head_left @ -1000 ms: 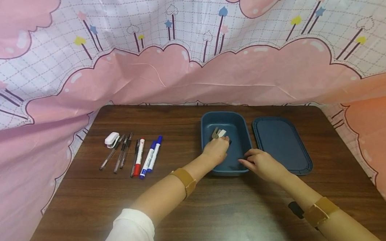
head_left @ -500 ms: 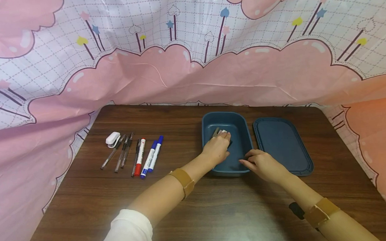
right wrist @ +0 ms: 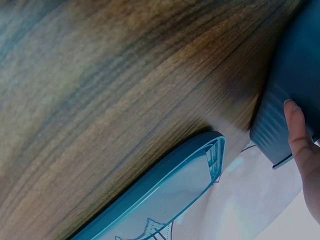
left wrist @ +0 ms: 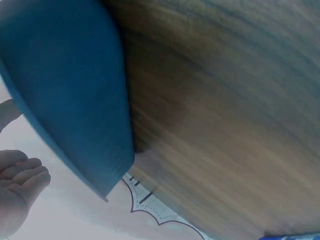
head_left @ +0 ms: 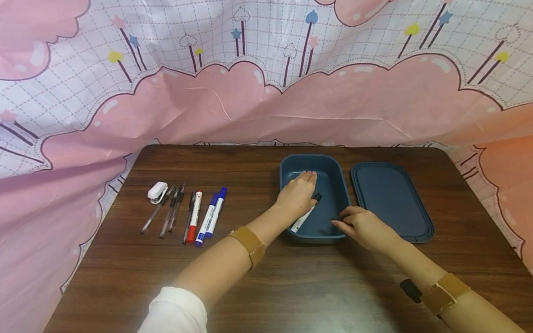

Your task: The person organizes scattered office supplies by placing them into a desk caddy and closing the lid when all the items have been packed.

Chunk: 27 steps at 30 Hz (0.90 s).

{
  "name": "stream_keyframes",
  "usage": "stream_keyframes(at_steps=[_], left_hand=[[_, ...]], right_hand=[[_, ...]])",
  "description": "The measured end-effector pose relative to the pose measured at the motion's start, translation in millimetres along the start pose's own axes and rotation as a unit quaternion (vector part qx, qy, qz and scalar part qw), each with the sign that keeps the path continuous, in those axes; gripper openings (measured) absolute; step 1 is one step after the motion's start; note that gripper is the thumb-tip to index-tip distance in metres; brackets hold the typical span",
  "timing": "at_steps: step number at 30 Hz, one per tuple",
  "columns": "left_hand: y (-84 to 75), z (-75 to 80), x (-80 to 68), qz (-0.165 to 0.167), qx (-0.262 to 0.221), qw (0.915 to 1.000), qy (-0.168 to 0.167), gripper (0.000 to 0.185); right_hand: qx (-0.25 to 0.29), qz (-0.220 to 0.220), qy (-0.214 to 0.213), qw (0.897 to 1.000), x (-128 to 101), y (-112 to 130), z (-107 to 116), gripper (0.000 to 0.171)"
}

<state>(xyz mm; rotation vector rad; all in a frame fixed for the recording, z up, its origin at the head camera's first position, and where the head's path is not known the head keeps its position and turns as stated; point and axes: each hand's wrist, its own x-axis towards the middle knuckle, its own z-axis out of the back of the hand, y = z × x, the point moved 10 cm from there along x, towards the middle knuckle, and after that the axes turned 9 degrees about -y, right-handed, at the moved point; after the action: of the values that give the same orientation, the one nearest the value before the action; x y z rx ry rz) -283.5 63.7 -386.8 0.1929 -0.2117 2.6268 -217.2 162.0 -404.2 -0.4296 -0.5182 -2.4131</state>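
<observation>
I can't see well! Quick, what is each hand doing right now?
Left hand: open, fingers flat inside the blue box.
Right hand: open, fingers touching the box's near edge.

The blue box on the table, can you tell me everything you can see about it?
The blue box is a dark blue rectangular tub with rounded corners that looks like plastic; the right wrist view shows fine ribs on its outer wall. It sits upright and open on the brown table, its lid lying beside it. A marker with a black cap lies inside. The left hand reaches into it, fingers stretched flat, and the right hand rests against its near corner.
</observation>
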Motion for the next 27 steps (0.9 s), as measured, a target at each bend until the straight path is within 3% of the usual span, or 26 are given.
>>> stream_keyframes(at_steps=[10, 27], left_hand=[[15.9, 16.8, -0.2, 0.016, 0.003, 0.9998, -0.007, 0.074], [41.3, 53.2, -8.9, 0.008, 0.014, 0.9986, -0.051, 0.075]], right_hand=[[-0.007, -0.019, 0.016, 1.000, -1, -3, -3, 0.027], [-0.006, -0.028, 0.026, 0.999, 0, -4, -5, 0.028]])
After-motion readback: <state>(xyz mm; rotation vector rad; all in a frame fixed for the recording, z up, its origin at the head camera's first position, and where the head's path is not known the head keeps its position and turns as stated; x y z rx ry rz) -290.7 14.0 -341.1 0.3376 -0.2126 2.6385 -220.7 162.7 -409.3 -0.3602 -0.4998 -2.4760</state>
